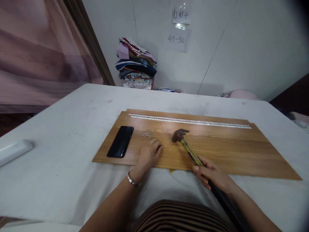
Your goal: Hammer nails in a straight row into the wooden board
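Claw hammer [191,154] with a brown, rusty-looking head, a split claw pointing away to the right, a yellow-green upper shaft and a black grip below. It slants over the middle of a wood-grained board [241,148], its head low at the board's surface. The right hand [212,172] has its fingers wrapped around the shaft where yellow meets black. The left hand [149,153] rests on the board to the left of the hammer head, fingers loosely curled.

Whether the left fingers pinch anything cannot be told, as their tips are turned under. It is also unclear whether the striking face touches the wood. The right hand covers part of the shaft, and the grip's far end runs into the dark lower edge of the view.

Thin nails [146,134] lie in a loose heap just beyond the left hand, with a black smartphone [120,141] left of them. Small dark dots [200,146] run in a row right of the hammer head, the shaft crossing near them. Two pale measuring strips [190,121] lie along the board's far side. All this sits on a white-covered bench [60,183]; behind it rises a stack of folded clothes [137,64].
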Demonstrator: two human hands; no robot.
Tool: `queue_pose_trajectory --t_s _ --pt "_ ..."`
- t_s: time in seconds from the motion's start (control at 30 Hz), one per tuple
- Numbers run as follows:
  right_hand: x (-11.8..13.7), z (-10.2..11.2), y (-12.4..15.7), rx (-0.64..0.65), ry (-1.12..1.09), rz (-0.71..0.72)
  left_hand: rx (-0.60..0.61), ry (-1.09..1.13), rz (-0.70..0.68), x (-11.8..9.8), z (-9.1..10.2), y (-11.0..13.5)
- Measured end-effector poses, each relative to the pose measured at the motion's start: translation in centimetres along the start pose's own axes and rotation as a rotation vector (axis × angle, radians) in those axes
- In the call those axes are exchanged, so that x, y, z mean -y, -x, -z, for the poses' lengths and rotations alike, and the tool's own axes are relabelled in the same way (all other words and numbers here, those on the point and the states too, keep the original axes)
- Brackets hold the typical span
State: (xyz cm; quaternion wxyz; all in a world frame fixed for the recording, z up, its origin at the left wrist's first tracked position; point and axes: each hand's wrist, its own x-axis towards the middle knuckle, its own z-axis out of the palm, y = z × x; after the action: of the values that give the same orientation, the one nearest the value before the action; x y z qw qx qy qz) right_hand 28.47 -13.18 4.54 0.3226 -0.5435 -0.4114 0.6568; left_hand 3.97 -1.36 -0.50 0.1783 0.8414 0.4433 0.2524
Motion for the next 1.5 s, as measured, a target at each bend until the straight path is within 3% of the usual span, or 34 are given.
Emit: queue_pose_trajectory --t_s 1.1,1.5 --pt "-0.7 -0.2 -0.5 0.017 -0.050 0.014 -0.004 -0.017 0.004 -0.1 0.4 0.0" --pt "-1.2 0.3 -0.2 0.005 -0.076 0.022 -0.032 0.032 -0.031 0.8 -0.4 0.2"
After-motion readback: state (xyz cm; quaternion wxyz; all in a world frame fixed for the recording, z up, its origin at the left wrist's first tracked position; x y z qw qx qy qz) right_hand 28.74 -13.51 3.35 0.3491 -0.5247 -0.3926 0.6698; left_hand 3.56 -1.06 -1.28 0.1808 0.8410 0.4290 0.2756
